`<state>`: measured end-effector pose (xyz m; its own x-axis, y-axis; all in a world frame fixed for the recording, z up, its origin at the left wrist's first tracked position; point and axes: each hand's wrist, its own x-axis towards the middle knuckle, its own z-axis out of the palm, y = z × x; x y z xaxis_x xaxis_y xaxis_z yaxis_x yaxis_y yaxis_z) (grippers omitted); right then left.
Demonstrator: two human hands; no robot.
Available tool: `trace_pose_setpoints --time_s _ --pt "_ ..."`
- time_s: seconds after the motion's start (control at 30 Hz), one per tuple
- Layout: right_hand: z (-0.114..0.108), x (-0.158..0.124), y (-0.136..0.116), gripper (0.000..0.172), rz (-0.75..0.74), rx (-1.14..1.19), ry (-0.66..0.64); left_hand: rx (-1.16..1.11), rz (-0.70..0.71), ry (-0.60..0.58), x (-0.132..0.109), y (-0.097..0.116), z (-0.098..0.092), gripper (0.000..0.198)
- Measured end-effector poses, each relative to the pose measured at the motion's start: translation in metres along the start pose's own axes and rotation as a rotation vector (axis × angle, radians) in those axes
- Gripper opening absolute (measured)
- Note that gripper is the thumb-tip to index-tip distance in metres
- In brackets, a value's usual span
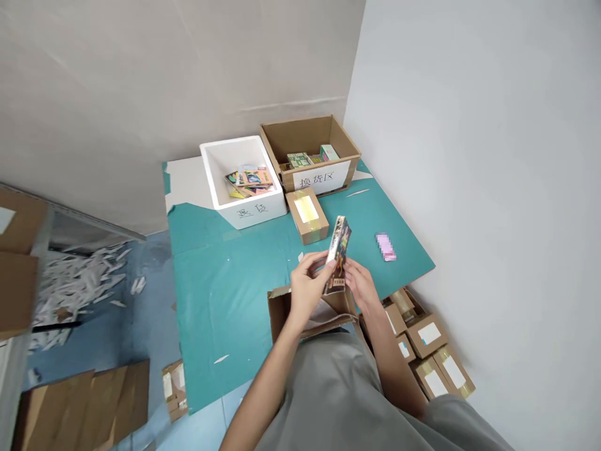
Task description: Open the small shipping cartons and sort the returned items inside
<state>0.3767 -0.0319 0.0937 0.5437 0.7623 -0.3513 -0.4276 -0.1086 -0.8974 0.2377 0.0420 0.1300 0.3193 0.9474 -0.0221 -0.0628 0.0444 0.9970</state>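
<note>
Green tabletop [223,282], illustrated packet [340,254] between both hands [307,282], above open carton [280,308]

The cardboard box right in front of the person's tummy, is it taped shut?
No, the cardboard box is open at the top, and its inside walls show.

Pixelated object [385,247], perhaps a phone, open carton [277,310] partly hidden, leftmost cartons [17,288] cropped.
</note>
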Motion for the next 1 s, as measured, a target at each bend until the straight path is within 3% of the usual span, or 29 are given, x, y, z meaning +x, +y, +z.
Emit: trace_pose_setpoints --time_s 0.1,0.17,0.3,0.43,0.53,0.63,0.7,0.77,0.9,1.0 --pt "-0.019 -0.003 0.008 0.057 0.102 0.027 -0.014 -0.043 -0.284 0.028 0.017 -0.031 -0.027 0.066" --pt "-0.028 0.001 0.013 0.060 0.128 0.021 0.031 -0.071 -0.419 -0.061 0.023 -0.048 -0.040 0.077" --pt "-0.023 0.050 -0.002 0.067 0.080 -0.019 0.015 -0.141 -0.470 -0.175 0.059 -0.051 -0.045 0.084" --pt "0.027 0.159 -0.065 0.074 -0.087 -0.090 -0.108 -0.174 -0.276 -0.128 0.152 -0.008 -0.034 0.084" --pt "0.085 0.250 -0.120 0.060 -0.181 -0.039 -0.178 -0.115 -0.078 -0.049 0.227 0.040 -0.028 0.079" --pt "0.125 0.305 -0.141 0.043 -0.149 -0.100 -0.098 0.011 0.074 0.111 0.258 0.068 -0.037 0.076" --pt "0.128 0.306 -0.124 0.037 -0.141 -0.151 -0.040 0.083 0.124 0.175 0.243 0.064 -0.056 0.075" --pt "0.111 0.280 -0.088 0.035 -0.153 -0.176 -0.052 0.124 0.134 0.190 0.203 0.043 -0.082 0.070" --pt "0.045 0.185 -0.013 0.048 -0.123 -0.235 -0.100 0.163 -0.058 0.281 0.084 -0.020 -0.129 0.070" --pt "-0.001 0.113 0.013 0.053 -0.096 -0.307 -0.018 0.026 -0.265 0.360 0.000 -0.052 -0.139 0.075"
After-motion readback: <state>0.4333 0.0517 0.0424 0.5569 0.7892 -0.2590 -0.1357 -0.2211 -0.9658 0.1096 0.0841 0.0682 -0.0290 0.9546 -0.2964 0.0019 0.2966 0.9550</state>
